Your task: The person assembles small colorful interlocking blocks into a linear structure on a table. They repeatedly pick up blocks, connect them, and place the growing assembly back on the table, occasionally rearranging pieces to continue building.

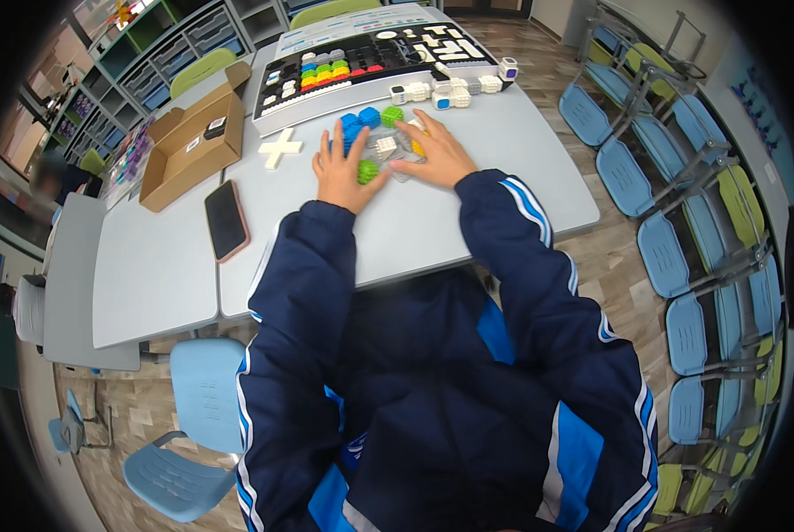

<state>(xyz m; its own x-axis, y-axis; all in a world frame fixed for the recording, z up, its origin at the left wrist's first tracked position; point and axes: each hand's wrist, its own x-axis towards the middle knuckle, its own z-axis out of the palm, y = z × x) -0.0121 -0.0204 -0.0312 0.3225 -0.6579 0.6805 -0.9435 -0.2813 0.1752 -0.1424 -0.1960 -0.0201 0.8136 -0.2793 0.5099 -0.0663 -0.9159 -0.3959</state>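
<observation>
My left hand (346,173) lies flat on the grey table (415,226), its fingers against blue cube blocks (358,124) and its thumb beside a green cube (367,171). My right hand (439,152) rests palm down on clear and grey pieces (399,152), next to a white cube (385,144) and another green cube (392,114). Neither hand grips anything that I can see. Both sleeves are dark blue with white stripes.
A black tray (370,66) of coloured and white blocks sits at the far side, with a row of white cubes (450,91) in front. A white cross piece (279,147), an open cardboard box (191,137) and a phone (226,220) lie left. Blue chairs (672,257) line the right.
</observation>
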